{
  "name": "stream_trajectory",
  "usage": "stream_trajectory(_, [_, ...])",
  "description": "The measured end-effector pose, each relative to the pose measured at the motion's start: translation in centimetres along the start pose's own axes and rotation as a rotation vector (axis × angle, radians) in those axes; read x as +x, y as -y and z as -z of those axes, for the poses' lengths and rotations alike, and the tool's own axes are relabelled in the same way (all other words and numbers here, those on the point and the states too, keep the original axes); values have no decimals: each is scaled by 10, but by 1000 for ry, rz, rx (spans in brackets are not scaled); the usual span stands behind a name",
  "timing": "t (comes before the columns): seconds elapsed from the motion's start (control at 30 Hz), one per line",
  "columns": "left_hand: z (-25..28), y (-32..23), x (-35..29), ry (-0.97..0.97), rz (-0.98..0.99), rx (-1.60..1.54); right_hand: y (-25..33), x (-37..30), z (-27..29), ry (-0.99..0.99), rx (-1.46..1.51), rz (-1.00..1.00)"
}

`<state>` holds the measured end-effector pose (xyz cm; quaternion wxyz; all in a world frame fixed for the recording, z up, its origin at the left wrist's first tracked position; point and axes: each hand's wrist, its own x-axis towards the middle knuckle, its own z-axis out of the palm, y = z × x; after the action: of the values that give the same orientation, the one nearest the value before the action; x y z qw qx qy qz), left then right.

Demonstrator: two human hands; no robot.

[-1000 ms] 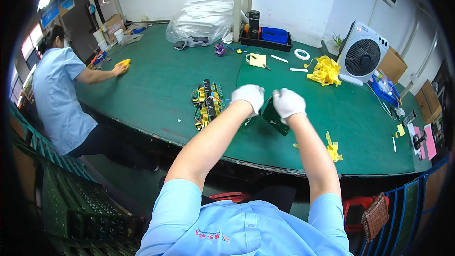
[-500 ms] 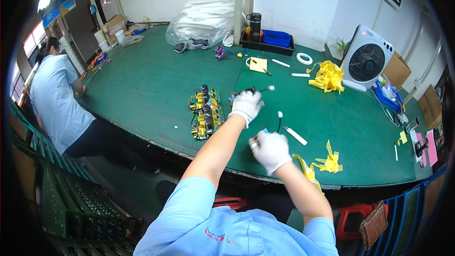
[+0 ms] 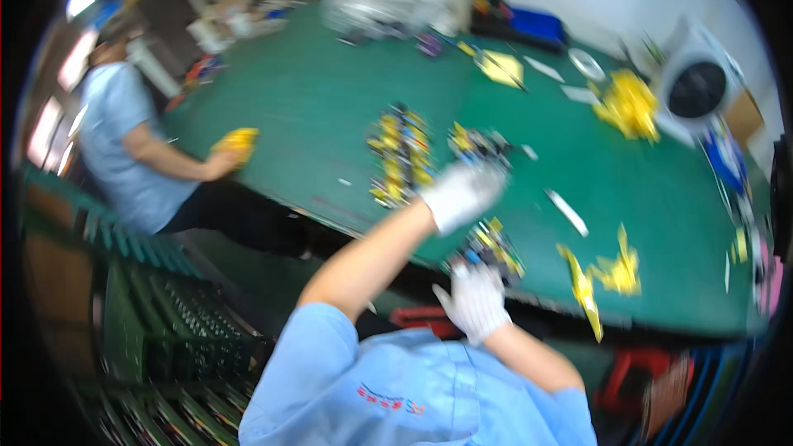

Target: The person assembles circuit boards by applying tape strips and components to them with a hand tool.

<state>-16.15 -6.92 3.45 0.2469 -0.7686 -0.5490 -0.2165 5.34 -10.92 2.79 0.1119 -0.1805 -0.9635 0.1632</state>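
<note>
Green table (image 3: 314,91): bears the left circuit-board cluster (image 3: 401,153)
Left hand (image 3: 462,198): at the far circuit board (image 3: 479,144); grip blurred, cannot tell
Right hand (image 3: 477,301): apart from the left, at the near circuit board (image 3: 496,249); cannot tell its grip

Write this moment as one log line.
left hand: at far circuit board; right hand: at near circuit board; grip: blurred, unclear; table: yellow heap, right side

Near circuit board (image 3: 498,248): packed with yellow and black parts; blurred, lift unclear.
Far circuit board (image 3: 475,144): similarly packed, partly hidden, beyond the near circuit board.
</note>
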Motion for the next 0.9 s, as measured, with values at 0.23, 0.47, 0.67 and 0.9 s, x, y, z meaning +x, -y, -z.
stream_trajectory(0.23, [43,-107,-2,660,588,-690,-12,-5,-41,163,-104,55])
stream_trajectory(0.47, [-21,-106,-32,450,498,-606,31,-19,24,205,-140,125])
stream_trajectory(0.67, [-6,-105,-18,498,538,-509,-44,-34,59,-65,-65,20])
stream_trajectory(0.9, [25,-144,-6,402,552,-237,-230,57,31,-145,-400,-562])
